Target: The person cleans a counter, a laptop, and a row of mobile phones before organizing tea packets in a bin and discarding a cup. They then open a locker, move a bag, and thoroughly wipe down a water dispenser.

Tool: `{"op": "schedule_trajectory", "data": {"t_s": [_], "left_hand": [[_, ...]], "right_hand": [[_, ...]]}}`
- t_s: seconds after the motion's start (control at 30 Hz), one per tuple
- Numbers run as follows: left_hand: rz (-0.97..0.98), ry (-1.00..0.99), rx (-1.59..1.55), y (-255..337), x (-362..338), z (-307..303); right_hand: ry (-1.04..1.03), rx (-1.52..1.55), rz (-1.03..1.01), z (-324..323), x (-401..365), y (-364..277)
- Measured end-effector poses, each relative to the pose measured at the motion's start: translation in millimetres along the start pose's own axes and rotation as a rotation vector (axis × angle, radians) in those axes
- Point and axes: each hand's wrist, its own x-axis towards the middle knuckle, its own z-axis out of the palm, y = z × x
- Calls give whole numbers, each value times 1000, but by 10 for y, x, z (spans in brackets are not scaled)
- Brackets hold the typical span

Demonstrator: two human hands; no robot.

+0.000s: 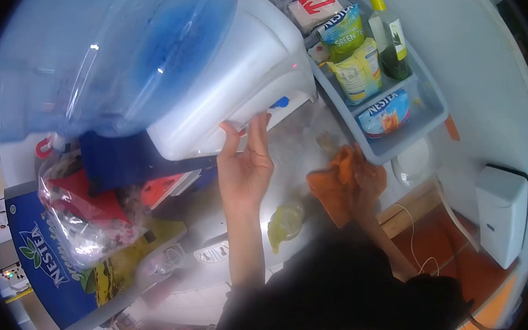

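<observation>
My left hand (248, 166) is palm up at the lower edge of a white water dispenser (256, 60), its thumb and fingers bent against that edge. On top of the dispenser sits a large blue, clear water bottle (125, 58). My right hand (370, 178) grips a bunched orange cloth (328, 191) over the pale counter (293, 141), beside a grey-blue bin. Between my forearms lies a small see-through yellow-green item (286, 222) whose kind I cannot make out. A white slotted drip tray (212, 253) rests left of my left forearm.
The divided grey-blue bin (371, 150) holds Nestea packets (384, 115), a yellow bag (356, 74) and a yellow-capped bottle (391, 43). At left are a plastic-wrapped bundle (91, 209) and a blue Nestea panel (34, 245). A white box (503, 214) is at right.
</observation>
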Motion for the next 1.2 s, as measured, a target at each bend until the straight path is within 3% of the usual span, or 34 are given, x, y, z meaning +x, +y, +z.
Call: {"op": "schedule_trajectory", "data": {"t_s": [0.03,0.07,0.13,0.37,0.43,0.47,0.5,0.57,0.6,0.63,0.7,0.73,0.83,0.93,1.07,1.2], "left_hand": [[-29,-5,-42,0,-3,-14],[-22,-44,-19,-4,0,-27],[4,-56,-10,-32,-28,-25],[-56,-214,58,4,-417,47],[98,-368,463,34,-613,76],[276,-430,633,17,-706,83],[282,-436,634,-11,-729,70],[1368,-343,1532,-84,-746,29],[1619,-294,1778,71,-679,0],[1623,-293,1775,128,-648,33],[2191,-122,2709,210,-565,108],[2006,-128,2698,290,-451,88],[1974,-202,2762,476,-311,102],[2072,-316,2707,557,-240,120],[2103,-268,2719,635,-201,203],[2208,-247,2744,667,-165,332]], "right_hand": [[-24,225,241,-90,-148,56],[-26,219,244,-189,-267,119],[-125,-321,59,-349,-471,229],[-143,-421,-4,-489,-677,318],[-141,-489,-54,-482,-639,315],[-141,-486,-62,-479,-612,300],[-152,-505,-54,-483,-584,269],[-164,-524,-50,-486,-537,229],[-154,-531,-73,-479,-508,217],[-146,-538,-96,-475,-491,208],[-152,-565,-107,-449,-498,281],[-155,-593,-115,-422,-485,315],[-161,-628,-126,-285,-388,340],[-182,-597,-136,-23,-136,244],[-160,-492,-266,455,377,230],[-291,-466,-359,923,817,154]]}}
